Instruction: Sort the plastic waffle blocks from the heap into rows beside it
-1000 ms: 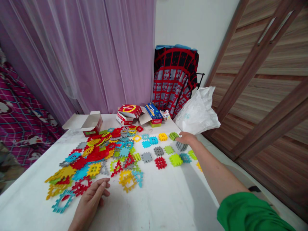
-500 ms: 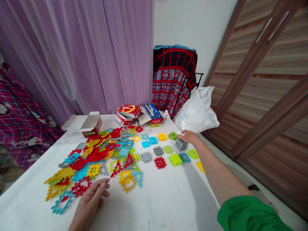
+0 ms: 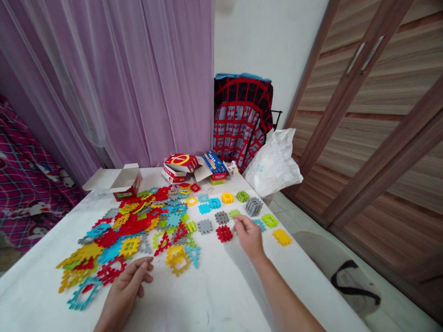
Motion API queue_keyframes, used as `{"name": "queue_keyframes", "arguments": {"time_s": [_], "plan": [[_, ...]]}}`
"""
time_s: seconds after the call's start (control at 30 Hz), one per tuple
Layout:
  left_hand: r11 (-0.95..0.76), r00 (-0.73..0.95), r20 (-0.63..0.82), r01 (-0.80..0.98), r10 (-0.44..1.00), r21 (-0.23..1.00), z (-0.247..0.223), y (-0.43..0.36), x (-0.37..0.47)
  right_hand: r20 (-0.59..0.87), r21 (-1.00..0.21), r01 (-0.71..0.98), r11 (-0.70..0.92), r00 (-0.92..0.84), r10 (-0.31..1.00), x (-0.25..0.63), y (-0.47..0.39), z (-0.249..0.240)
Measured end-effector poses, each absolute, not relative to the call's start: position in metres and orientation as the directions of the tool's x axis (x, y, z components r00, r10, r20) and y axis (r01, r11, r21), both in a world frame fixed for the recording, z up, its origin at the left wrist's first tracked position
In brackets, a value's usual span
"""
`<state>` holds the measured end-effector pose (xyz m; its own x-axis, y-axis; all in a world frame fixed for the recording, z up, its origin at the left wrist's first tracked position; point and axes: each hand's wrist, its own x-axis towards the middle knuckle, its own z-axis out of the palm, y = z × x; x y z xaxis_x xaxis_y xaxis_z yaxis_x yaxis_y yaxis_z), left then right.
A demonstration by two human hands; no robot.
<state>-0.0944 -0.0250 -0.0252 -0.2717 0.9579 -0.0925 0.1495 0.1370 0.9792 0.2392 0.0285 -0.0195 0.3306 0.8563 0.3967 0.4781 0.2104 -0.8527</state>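
Note:
My left hand (image 3: 126, 286) rests low at the near edge of a big pile of colored toothed plastic pieces (image 3: 134, 223), fingers loosely apart, holding nothing. My right hand (image 3: 249, 236) is over the sorted pieces, just right of a red stack (image 3: 224, 233); its fingertips reach a light green piece (image 3: 234, 213), and the hand covers part of what lies beneath. Whether it grips anything is hidden. Around it stand a gray stack (image 3: 254, 207), a dark gray piece (image 3: 222, 217), a yellow piece (image 3: 282, 237) and a green piece (image 3: 269, 221).
Opened boxes, one red and white (image 3: 128, 182), another red (image 3: 182, 162) and a blue one (image 3: 215, 162), stand along the far edge. A white plastic bag (image 3: 273, 163) leans at the far right corner. Beyond are a purple curtain (image 3: 138, 83) and a wooden wardrobe (image 3: 374, 115).
My right hand has moved from the gray stack back toward me and left, over the light green pieces. The view has shifted slightly right. My left hand has stayed by the pile.

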Motion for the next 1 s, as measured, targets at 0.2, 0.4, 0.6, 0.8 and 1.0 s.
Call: {"name": "queue_keyframes", "arguments": {"time_s": [0.2,0.4,0.6,0.8,1.0], "plan": [[0.066,-0.239,-0.022,0.178,0.971,0.982,-0.033,-0.025,-0.095,0.471,-0.669,0.637,0.382,-0.034,0.881,0.168,0.011,-0.039],[0.028,-0.223,0.012,0.176,0.975,0.984,-0.039,-0.023,-0.093,0.454,-0.66,0.669,0.342,-0.007,0.891,0.154,0.009,-0.056],[0.002,-0.203,0.055,0.266,0.978,0.964,-0.038,-0.025,-0.089,0.364,-0.706,0.68,0.198,0.108,0.925,0.156,0.013,-0.065],[0.005,-0.221,0.073,0.334,0.972,0.942,-0.044,-0.024,-0.085,0.323,-0.607,0.783,0.135,0.088,0.942,0.155,0.012,-0.062],[-0.013,-0.207,0.114,0.436,0.972,0.9,-0.049,-0.024,-0.085,0.295,-0.529,0.844,0.085,0.089,0.951,0.154,0.013,-0.061]]}}
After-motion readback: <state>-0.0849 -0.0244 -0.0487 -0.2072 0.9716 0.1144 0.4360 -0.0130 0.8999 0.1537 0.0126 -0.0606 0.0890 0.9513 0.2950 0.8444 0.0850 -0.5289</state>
